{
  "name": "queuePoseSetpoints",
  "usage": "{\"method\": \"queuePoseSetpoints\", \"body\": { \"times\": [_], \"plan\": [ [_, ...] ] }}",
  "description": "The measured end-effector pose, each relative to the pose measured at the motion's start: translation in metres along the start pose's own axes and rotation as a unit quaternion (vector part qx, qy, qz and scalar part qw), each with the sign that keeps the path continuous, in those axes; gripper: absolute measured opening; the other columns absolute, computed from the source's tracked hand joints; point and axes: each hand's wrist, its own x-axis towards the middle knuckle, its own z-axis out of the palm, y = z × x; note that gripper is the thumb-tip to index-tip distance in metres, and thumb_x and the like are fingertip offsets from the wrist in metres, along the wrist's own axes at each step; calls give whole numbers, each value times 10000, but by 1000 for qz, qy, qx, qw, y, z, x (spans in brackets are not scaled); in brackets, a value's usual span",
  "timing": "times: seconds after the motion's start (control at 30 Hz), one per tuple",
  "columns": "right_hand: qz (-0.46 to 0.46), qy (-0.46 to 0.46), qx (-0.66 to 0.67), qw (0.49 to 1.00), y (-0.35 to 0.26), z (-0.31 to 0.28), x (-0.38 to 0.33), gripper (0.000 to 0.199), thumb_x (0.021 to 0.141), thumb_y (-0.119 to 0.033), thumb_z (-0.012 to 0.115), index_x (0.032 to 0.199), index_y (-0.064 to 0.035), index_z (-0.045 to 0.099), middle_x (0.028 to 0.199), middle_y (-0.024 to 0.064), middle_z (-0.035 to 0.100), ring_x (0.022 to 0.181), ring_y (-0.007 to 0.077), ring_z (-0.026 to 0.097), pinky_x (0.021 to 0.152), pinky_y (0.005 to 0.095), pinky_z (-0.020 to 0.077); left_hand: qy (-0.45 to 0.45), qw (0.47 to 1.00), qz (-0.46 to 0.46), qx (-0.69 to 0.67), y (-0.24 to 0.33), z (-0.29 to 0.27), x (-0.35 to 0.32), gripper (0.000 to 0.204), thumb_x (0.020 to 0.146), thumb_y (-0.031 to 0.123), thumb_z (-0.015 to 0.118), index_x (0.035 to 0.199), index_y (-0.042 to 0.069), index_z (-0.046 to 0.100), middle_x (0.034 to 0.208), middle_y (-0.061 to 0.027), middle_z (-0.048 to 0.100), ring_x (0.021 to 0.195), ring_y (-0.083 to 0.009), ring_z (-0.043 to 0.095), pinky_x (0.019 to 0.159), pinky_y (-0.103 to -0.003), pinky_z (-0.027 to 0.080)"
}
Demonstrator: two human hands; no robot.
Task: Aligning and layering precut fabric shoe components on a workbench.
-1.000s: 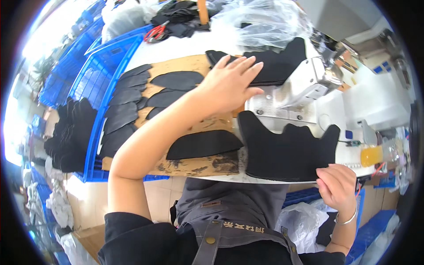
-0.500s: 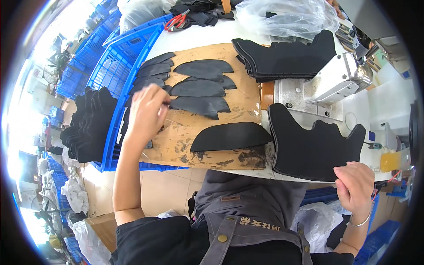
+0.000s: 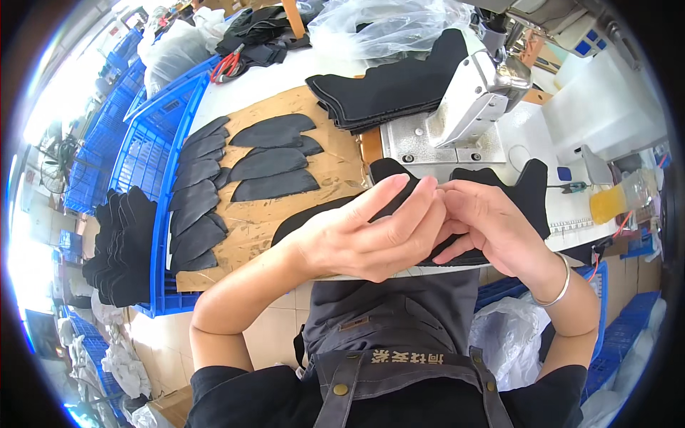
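Observation:
My left hand [image 3: 378, 235] and my right hand [image 3: 489, 225] meet over the table's near edge. Their fingers are bent and pinched together; anything between them is hidden. Under them lies a black fabric piece with a wavy upper edge [image 3: 531, 192], partly covered by the hands. A black half-moon fabric piece [image 3: 307, 217] shows beside my left forearm. Dark, smooth curved pieces lie in two overlapping columns on brown cardboard [image 3: 250, 239]: one column [image 3: 196, 203] at the left, the other [image 3: 267, 165] nearer the middle.
A white sewing machine [image 3: 474, 96] stands at the back right, beside a stack of black pieces [image 3: 392, 93]. Blue crates [image 3: 153, 146] line the left side, with more black pieces [image 3: 125, 246]. Red-handled scissors [image 3: 227, 65] and clear plastic [image 3: 385, 28] lie at the back.
My left hand has moved right, away from the left column of curved pieces, to meet my right hand. My right hand has moved inward from the right edge. The view has shifted right.

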Motion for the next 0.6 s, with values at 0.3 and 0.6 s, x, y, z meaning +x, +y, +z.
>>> {"method": "queuePoseSetpoints", "body": {
  "times": [0.3, 0.6],
  "plan": [
    [-12, 35, 34, 999, 13, -15, -13, 442, 977, -423, 465, 1040, 5, 554, 895, 112, 642, 746, 194, 686, 626, 279, 567, 22, 914, -233, -330, -3, 4, 24, 641, 677, 118, 799, 1245, 112, 503, 1182, -110, 616, 1080, -254, 603, 955, -420, 437],
    [-51, 11, 24, 998, 5, -34, -30, 182, 896, -62, 610, 1025, 47, 544, 939, 87, 649, 792, 143, 679, 694, 248, 572, -340, 555, -366, -664, -38, 11, 31, 256, 807, 204, 760, 888, -14, 654, 675, -17, 569, 618, -49, 471, 545, -230, 392]
  ]
}}
